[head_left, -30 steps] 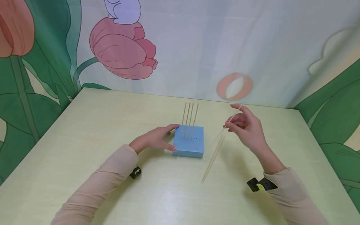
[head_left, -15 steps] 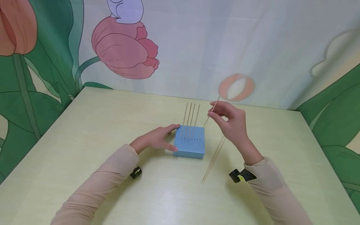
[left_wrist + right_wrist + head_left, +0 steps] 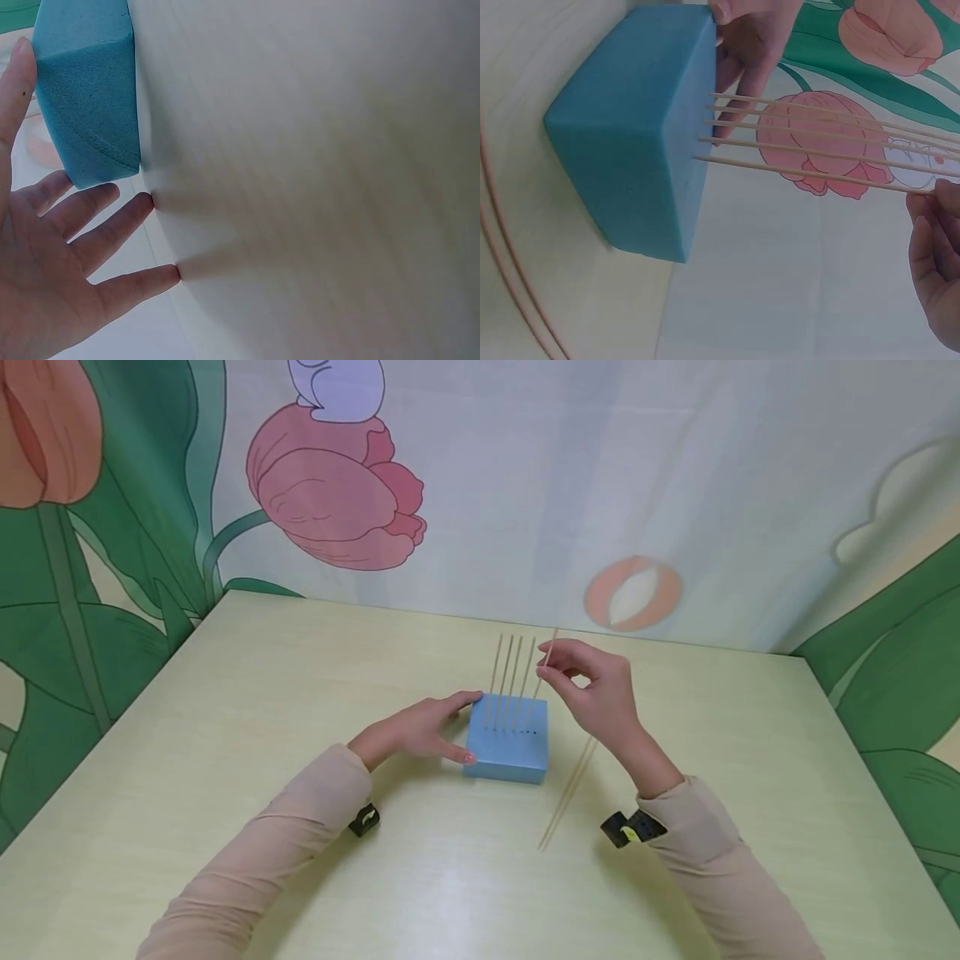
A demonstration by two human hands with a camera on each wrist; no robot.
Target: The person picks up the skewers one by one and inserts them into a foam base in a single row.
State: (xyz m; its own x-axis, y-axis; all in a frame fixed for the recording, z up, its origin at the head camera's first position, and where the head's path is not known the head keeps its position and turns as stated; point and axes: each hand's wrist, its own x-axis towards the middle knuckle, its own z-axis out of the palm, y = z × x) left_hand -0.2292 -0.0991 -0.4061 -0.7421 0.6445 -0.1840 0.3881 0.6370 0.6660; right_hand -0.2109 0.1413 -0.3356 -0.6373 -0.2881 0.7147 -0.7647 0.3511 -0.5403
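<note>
A blue foam-like block (image 3: 510,753) stands on the table with several thin bamboo skewers (image 3: 504,672) upright in a row in its top. Small dark holes continue that row rightward. My left hand (image 3: 412,727) rests at the block's left side, thumb near the front corner and index finger at the back corner; its fingers look spread and straight in the left wrist view (image 3: 82,247). My right hand (image 3: 600,689) pinches another skewer (image 3: 810,174) between thumb and fingertips. Its lower tip meets the block's top beside the row; whether it is inside a hole I cannot tell.
Two loose skewers (image 3: 566,797) lie on the pale table (image 3: 420,877) to the right of the block. Behind the table's back edge hangs a curtain (image 3: 510,502) with printed flowers. Dark wrist mounts sit by both sleeves.
My right hand has moved left with its skewer, from right of the block to over the row of holes, and the skewer has become more upright. The left hand stays at the block.
</note>
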